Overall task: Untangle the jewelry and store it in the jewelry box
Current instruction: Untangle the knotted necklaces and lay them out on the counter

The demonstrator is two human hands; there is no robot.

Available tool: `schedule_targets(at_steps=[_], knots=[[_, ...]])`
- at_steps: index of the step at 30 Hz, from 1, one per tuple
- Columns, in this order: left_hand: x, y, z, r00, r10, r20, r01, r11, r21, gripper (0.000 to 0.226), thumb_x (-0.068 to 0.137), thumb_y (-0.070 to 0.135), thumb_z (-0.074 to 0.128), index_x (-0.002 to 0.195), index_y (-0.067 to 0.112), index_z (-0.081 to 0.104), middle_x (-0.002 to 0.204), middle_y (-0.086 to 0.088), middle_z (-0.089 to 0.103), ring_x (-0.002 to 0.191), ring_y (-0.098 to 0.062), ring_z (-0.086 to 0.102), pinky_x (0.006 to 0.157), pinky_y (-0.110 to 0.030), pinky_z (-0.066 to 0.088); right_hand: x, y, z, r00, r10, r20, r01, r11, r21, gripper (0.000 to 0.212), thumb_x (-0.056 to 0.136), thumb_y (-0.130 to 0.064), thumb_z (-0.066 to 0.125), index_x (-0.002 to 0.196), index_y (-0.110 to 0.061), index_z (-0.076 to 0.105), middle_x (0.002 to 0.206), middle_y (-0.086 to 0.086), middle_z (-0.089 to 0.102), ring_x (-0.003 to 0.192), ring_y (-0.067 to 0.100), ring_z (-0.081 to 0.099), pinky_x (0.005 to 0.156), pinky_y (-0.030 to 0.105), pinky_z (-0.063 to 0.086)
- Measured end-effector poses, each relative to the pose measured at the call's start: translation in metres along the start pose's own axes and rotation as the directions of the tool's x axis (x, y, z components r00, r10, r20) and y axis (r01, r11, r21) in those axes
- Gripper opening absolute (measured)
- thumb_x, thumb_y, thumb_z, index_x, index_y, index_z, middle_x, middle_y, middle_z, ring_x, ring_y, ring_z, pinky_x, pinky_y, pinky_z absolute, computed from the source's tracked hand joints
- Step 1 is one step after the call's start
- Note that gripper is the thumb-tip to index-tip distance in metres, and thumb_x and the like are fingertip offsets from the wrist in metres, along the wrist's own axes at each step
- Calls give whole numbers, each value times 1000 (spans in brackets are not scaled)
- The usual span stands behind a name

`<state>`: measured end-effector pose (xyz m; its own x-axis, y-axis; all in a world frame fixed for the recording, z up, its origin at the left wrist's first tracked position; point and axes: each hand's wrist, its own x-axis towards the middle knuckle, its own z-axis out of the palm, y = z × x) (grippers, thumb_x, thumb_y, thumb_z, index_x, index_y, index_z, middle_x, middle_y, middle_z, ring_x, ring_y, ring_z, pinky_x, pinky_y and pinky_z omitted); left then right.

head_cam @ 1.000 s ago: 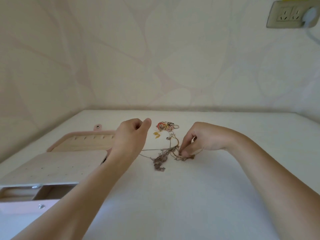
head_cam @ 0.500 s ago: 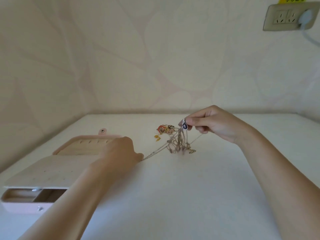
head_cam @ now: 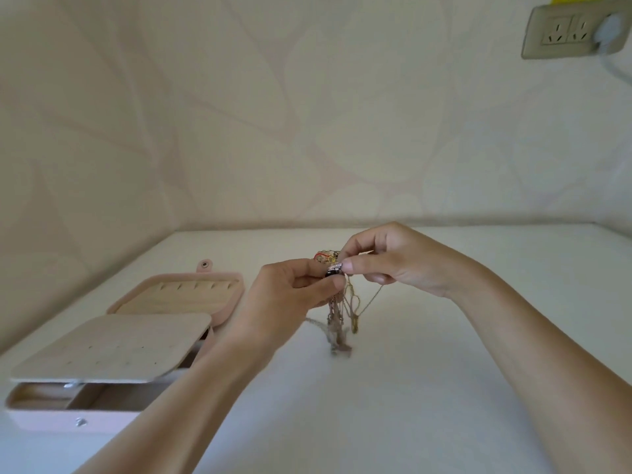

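Centre of frame: left hand and right hand meet above the desk. Both grips are closed, thumb and fingertips pinching a small dark-and-silver piece between them. The tangle of chains hangs from that pinch, its lower end blurred down at the desk surface. A colourful jewelry cluster is partly hidden just behind the hands. The jewelry box sits at left of frame, lid laid open flat, and its front drawer is pulled out at lower left. Wall socket at upper right.
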<state>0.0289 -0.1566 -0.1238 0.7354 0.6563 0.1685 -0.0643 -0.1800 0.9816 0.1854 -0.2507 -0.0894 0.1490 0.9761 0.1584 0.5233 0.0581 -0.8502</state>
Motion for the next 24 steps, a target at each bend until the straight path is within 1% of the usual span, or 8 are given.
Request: schedule_targets(at_steps=[2, 4, 7, 9, 12, 17, 21, 24], knots=[[2, 0, -2, 1000, 2, -11, -2, 1000, -25, 16, 69, 19, 76, 80, 9, 71, 71, -2, 71, 72, -10, 67, 85, -28, 52, 1, 0, 1, 1000, 1, 9, -2, 999, 32, 13, 91, -15, 58, 80, -14, 64, 46, -15, 46, 46, 4, 35, 47, 13, 28], [3, 0, -4, 1000, 19, -8, -20, 996, -83, 22, 63, 23, 75, 78, 8, 70, 73, 0, 72, 75, -9, 66, 87, -27, 51, 2, 1, 0, 1000, -17, 5, 16, 996, 88, 15, 90, -22, 58, 78, -14, 63, 47, -6, 42, 46, 6, 33, 47, 15, 26], [6, 2, -7, 998, 15, 63, -1, 975, -222, 19, 66, 21, 69, 76, 6, 64, 78, 3, 72, 80, -7, 67, 80, -19, 52, 2, 2, -3, 997, -64, 40, 55, 980, 193, 15, 87, -31, 64, 77, -20, 67, 60, 10, 42, 48, 7, 31, 51, 22, 22], [6, 2, -7, 994, 9, 107, 24, 953, -303, 13, 69, 20, 67, 73, 9, 63, 87, -1, 73, 85, -9, 67, 79, -20, 54, 3, 4, -4, 994, -91, 59, 74, 965, 252, 14, 86, -31, 66, 77, -21, 67, 72, 15, 49, 47, 6, 32, 51, 22, 21], [5, 0, -7, 992, -11, 126, 58, 926, -374, 9, 71, 21, 66, 69, 12, 66, 85, -3, 71, 82, -12, 66, 76, -22, 53, 4, 6, -6, 997, -71, 38, 57, 956, 289, 8, 81, -23, 63, 78, -16, 66, 66, 2, 60, 45, 5, 29, 48, 18, 20], [9, 3, -14, 993, -30, 116, 83, 866, -494, 10, 76, 20, 60, 75, 10, 61, 74, -2, 66, 74, -14, 66, 76, -27, 57, 5, 8, -6, 993, -1, 116, -24, 976, 216, 11, 76, -16, 64, 83, -14, 72, 60, 3, 61, 43, 5, 30, 46, 20, 14], [8, 9, -13, 992, -71, 106, 117, 839, -532, 12, 88, 16, 54, 76, 13, 54, 57, 1, 50, 50, -10, 52, 53, -22, 52, 7, 12, -2, 987, 32, 157, -63, 978, 198, 16, 77, -17, 64, 89, -6, 66, 71, -1, 64, 49, 7, 41, 47, 16, 26], [8, 12, -13, 990, -110, 84, 136, 875, -464, 18, 96, 17, 47, 78, 15, 51, 53, 6, 38, 40, -5, 31, 34, -13, 31, 9, 12, -1, 994, 38, 104, -60, 974, 218, 16, 85, -13, 57, 94, -1, 62, 68, -11, 63, 54, 7, 44, 49, 16, 29]])
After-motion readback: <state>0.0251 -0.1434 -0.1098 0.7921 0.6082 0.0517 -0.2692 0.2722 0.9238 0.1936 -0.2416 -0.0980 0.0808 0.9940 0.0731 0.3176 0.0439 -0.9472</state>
